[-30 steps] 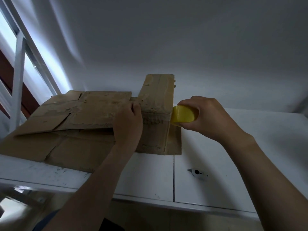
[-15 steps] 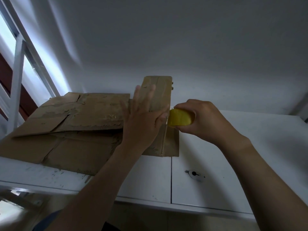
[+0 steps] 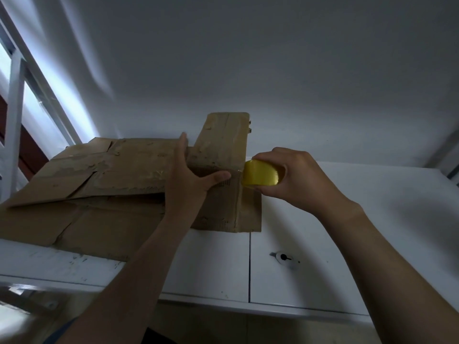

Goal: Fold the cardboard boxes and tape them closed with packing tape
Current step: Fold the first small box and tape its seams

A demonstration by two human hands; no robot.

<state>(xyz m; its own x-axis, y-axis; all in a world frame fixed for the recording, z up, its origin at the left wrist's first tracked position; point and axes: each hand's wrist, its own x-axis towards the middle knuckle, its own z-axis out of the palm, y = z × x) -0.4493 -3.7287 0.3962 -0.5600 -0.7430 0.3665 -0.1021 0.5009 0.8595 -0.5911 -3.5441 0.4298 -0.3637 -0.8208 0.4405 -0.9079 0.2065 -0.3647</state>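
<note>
On the white table (image 3: 347,219), left of centre, sits the cardboard box (image 3: 218,207) I'm taping. One flap (image 3: 223,137) stands up at the back, and flattened cardboard (image 3: 87,184) is spread out to the left, reaching close to the near table edge.

Left hand (image 3: 188,180) is wide: fingers straight, palm pressing the box top, thumb stretched along the seam toward the roll. Right hand (image 3: 298,177) is wrapped round a yellow packing tape roll (image 3: 259,176), held against the box's top right edge. Looks like a glossy strip runs from the roll onto the cardboard, but can't confirm.

Handling, my read: the cardboard is light, worn and scuffed, prob. soft at the creases, and will likely skate on the smooth tabletop unless pinned. Best hold is flat pressure right beside the seam, not on the flap tip, which would bend. The roll is light, stiff and slick, so grip it round the rim.

Room: the box's right edge drops to a low flap lying on the table, so the tape has to turn down there. Most space for pulling is out to the right, w/ a small white-and-black item (image 3: 283,257) nearer me to avoid. The wall (image 3: 273,70) is close behind the flap and the window frame (image 3: 15,100) is on the left, so little swing either way.
</note>
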